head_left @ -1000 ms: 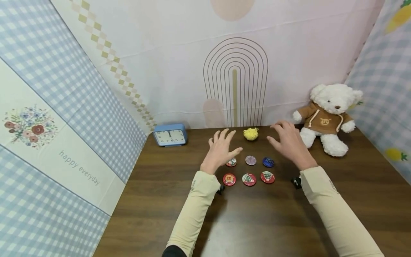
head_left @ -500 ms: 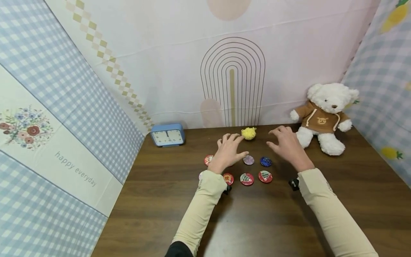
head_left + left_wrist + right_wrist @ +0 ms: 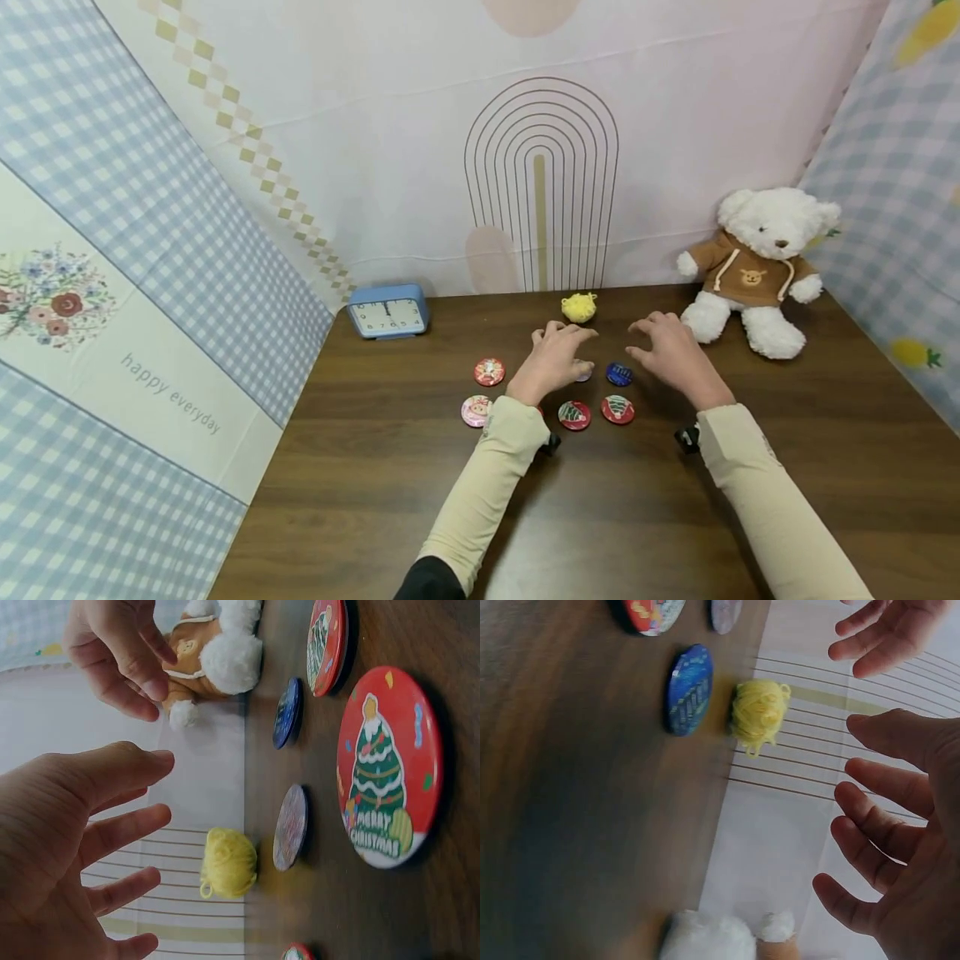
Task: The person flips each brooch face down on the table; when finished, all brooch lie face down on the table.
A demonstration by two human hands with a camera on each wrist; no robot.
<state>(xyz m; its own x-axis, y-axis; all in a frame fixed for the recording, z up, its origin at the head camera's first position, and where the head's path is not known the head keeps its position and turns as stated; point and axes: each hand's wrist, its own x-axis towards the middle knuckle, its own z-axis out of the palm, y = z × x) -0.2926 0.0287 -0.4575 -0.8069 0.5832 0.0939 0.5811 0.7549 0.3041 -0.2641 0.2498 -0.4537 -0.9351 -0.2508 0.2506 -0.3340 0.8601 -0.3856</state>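
Both hands hover over round pin badges on a brown wooden table, holding nothing. My left hand [image 3: 553,362], fingers spread, covers part of the purple badge [image 3: 290,827] in the head view. Its wrist nearly hides a red badge. My right hand [image 3: 671,354] hangs to the right of the blue badge [image 3: 619,374], its fingers loosely bent and apart. Two red Christmas tree badges, the middle one [image 3: 574,415] and the right one [image 3: 617,409], lie in the nearer row. Left of my left hand are a red-and-white badge [image 3: 489,372] and a pink badge [image 3: 476,411].
A small yellow yarn ball [image 3: 579,307] sits at the table's back edge, beyond the hands. The blue clock [image 3: 388,312] stands at back left. At back right sits a white teddy bear [image 3: 757,275] in a brown hoodie. Patterned cloth walls [image 3: 375,167] enclose the table.
My left hand has moved right and a little nearer, uncovering the two leftmost badges and now overlapping the purple one. My right hand has dropped slightly lower in the view.
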